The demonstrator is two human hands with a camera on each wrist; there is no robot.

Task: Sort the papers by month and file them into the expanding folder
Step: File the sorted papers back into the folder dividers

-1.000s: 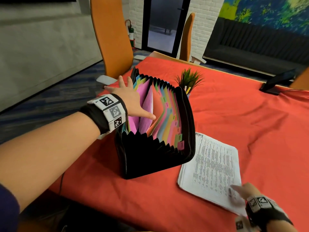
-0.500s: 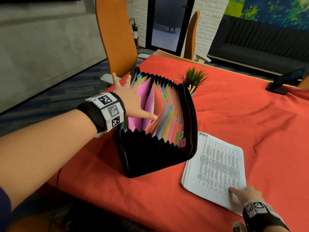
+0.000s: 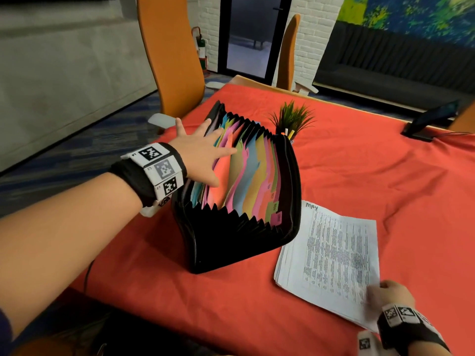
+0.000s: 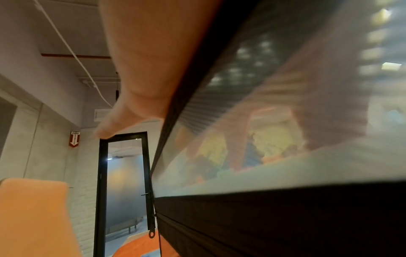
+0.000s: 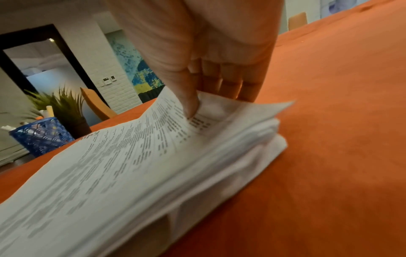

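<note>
The black expanding folder (image 3: 239, 242) stands open on the red table, its coloured tabbed dividers fanned out. My left hand (image 3: 205, 152) reaches into it from the left with straight, spread fingers that press the front dividers aside. In the left wrist view the fingers (image 4: 239, 135) show dimly through a translucent divider, above the black folder wall (image 4: 285, 226). To the folder's right lies the white paper stack (image 3: 331, 255), whose top sheet is marked "MAY". At its near corner my right hand (image 3: 385, 294) pinches the top sheet (image 5: 167, 121) between thumb and fingers, and that corner curls up.
A small potted plant (image 3: 293, 119) and a blue mesh pen cup (image 5: 41, 137) stand behind the folder. Orange chairs (image 3: 169, 57) line the table's far left side. A dark device on a stand (image 3: 429, 119) sits at the far right. Red cloth (image 3: 372, 170) covers the table.
My left hand has moved from the pink divider across to the orange and green ones, fingers more spread. My right hand has gone from resting on the paper corner to pinching it up.
</note>
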